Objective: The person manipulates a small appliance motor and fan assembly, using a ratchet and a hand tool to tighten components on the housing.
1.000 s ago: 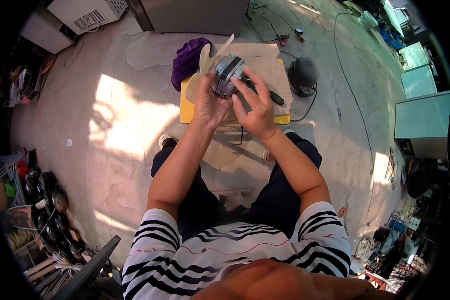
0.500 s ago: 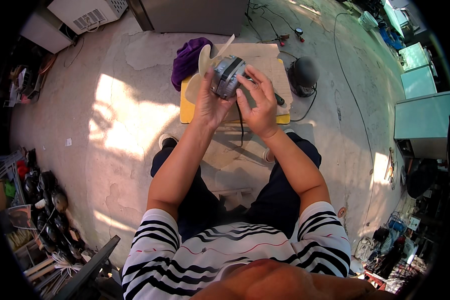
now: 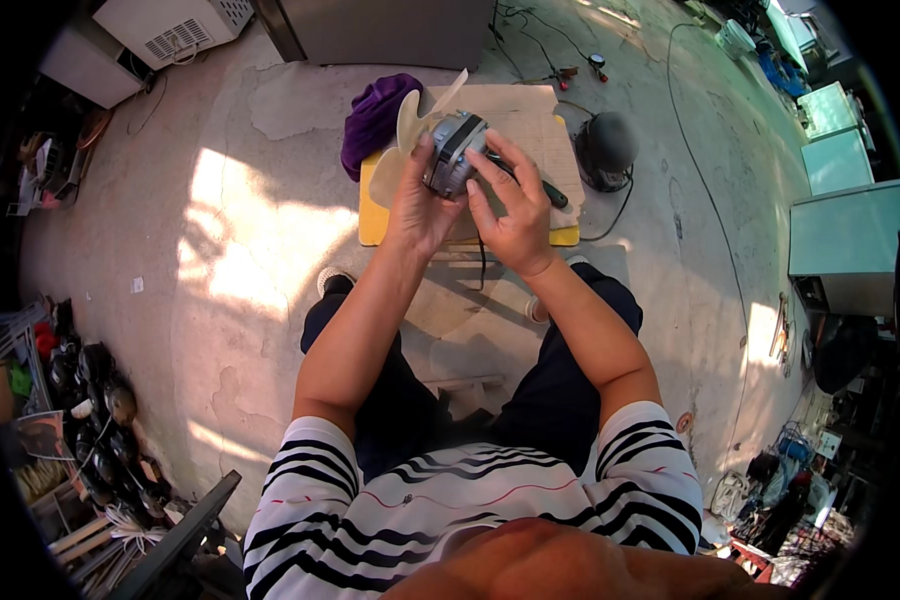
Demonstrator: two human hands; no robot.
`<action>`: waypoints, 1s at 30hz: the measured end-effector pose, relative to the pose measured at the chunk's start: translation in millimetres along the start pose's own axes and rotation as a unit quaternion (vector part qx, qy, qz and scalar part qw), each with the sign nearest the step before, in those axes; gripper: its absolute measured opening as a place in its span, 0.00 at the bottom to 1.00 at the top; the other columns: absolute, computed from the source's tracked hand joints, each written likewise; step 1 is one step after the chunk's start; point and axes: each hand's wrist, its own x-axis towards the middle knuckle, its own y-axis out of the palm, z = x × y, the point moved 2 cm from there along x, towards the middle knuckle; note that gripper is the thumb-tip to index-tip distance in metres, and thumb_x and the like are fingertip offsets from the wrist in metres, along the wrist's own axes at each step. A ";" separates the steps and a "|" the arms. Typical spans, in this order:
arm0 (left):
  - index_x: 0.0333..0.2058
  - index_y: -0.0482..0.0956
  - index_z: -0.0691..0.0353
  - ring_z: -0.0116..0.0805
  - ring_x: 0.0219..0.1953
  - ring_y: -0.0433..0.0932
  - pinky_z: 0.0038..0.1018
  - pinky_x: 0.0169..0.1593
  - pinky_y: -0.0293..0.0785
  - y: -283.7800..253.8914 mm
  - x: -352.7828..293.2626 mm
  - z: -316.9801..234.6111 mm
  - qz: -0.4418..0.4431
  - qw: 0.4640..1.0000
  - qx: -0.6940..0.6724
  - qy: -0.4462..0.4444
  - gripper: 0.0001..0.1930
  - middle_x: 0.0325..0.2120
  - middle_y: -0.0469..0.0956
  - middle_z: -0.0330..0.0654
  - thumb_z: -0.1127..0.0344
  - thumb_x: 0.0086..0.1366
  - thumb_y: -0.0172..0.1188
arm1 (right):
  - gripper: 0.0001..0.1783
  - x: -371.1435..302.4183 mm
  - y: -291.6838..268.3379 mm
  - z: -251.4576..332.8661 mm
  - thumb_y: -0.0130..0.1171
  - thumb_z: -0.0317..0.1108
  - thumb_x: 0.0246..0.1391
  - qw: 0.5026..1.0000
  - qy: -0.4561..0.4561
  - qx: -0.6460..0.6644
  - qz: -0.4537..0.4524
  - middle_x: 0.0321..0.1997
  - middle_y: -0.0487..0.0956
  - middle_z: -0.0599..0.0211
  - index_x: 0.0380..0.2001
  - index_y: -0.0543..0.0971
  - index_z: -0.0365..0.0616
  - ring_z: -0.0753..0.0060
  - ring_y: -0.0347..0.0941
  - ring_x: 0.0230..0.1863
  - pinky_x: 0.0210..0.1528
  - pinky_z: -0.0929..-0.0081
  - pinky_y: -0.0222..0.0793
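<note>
A small fan motor (image 3: 454, 150), grey metal with a dark band round it, is held above the low table. Cream-coloured fan blades (image 3: 407, 122) stick out from its left side. My left hand (image 3: 417, 205) grips the motor from below and the left, its thumb beside the blades. On the other side, my right hand (image 3: 515, 215) has its fingers bent against the motor's right end, which they partly hide. A dark cord hangs beneath the motor. A dark green tool handle (image 3: 554, 194) lies on the cardboard just right of my right hand; its other end is hidden.
The low yellow-edged table (image 3: 372, 232) bears a cardboard sheet (image 3: 530, 101). A purple cloth (image 3: 380, 112) lies at its left. Right of it stands a dark round-topped device (image 3: 607, 150) with a cable. Beyond is a grey cabinet (image 3: 385, 30); clutter lines both sides.
The motor has turned slightly in my hands, and my right fingers have shifted a little to the left along its end. The hanging cord has moved slightly.
</note>
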 end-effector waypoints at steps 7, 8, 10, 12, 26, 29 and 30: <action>0.55 0.71 0.59 0.35 0.52 0.78 0.34 0.58 0.75 2.8 -2.0 -2.0 0.020 0.999 -0.021 -0.013 0.29 0.50 0.78 0.43 0.45 0.64 0.63 | 0.20 -0.6 0.4 -0.8 0.65 0.24 0.48 1.000 -0.002 0.014 -0.003 0.60 0.74 0.55 0.47 0.83 0.49 0.50 0.73 0.57 0.61 0.56 0.68; 0.54 0.72 0.59 0.34 0.51 0.79 0.33 0.57 0.76 4.9 -3.6 -2.6 0.011 1.000 -0.022 -0.015 0.29 0.49 0.78 0.42 0.44 0.63 0.63 | 0.20 -0.2 1.1 0.1 0.65 0.24 0.48 0.999 0.020 0.032 -0.013 0.60 0.74 0.55 0.47 0.83 0.48 0.51 0.73 0.56 0.60 0.57 0.69; 0.53 0.73 0.58 0.32 0.49 0.79 0.32 0.56 0.76 6.0 -4.5 -2.2 0.002 1.000 -0.016 -0.011 0.28 0.47 0.79 0.40 0.44 0.63 0.64 | 0.19 0.9 0.9 0.6 0.65 0.24 0.48 0.999 0.030 0.037 -0.024 0.59 0.74 0.55 0.46 0.84 0.48 0.52 0.75 0.55 0.58 0.60 0.72; 0.53 0.73 0.58 0.32 0.49 0.79 0.32 0.56 0.76 5.9 -4.6 -1.7 0.001 1.000 -0.002 0.000 0.28 0.47 0.79 0.40 0.45 0.63 0.64 | 0.18 2.3 -0.2 0.2 0.65 0.24 0.49 1.000 0.006 0.014 -0.023 0.58 0.75 0.55 0.45 0.84 0.47 0.53 0.76 0.54 0.55 0.63 0.74; 0.56 0.70 0.58 0.33 0.53 0.76 0.35 0.59 0.73 0.6 -2.8 -0.5 0.006 1.000 0.007 -0.005 0.31 0.51 0.76 0.41 0.41 0.64 0.60 | 0.15 6.0 -2.7 3.9 0.66 0.24 0.48 0.998 0.036 0.046 -0.033 0.57 0.75 0.56 0.42 0.84 0.44 0.55 0.77 0.54 0.54 0.66 0.75; 0.57 0.69 0.57 0.32 0.53 0.76 0.34 0.58 0.73 4.3 -5.1 -0.9 0.002 1.000 0.010 -0.002 0.29 0.51 0.76 0.40 0.43 0.65 0.59 | 0.14 5.8 -3.0 3.1 0.66 0.23 0.50 0.997 0.055 0.050 -0.020 0.58 0.74 0.54 0.42 0.84 0.42 0.55 0.76 0.56 0.56 0.66 0.74; 0.57 0.69 0.57 0.32 0.53 0.76 0.34 0.58 0.73 6.6 -6.0 -1.1 0.002 1.000 0.013 0.000 0.29 0.50 0.76 0.40 0.44 0.66 0.59 | 0.14 4.8 -3.1 1.2 0.66 0.22 0.50 0.997 0.056 0.049 -0.012 0.59 0.73 0.53 0.42 0.84 0.42 0.55 0.75 0.57 0.57 0.66 0.73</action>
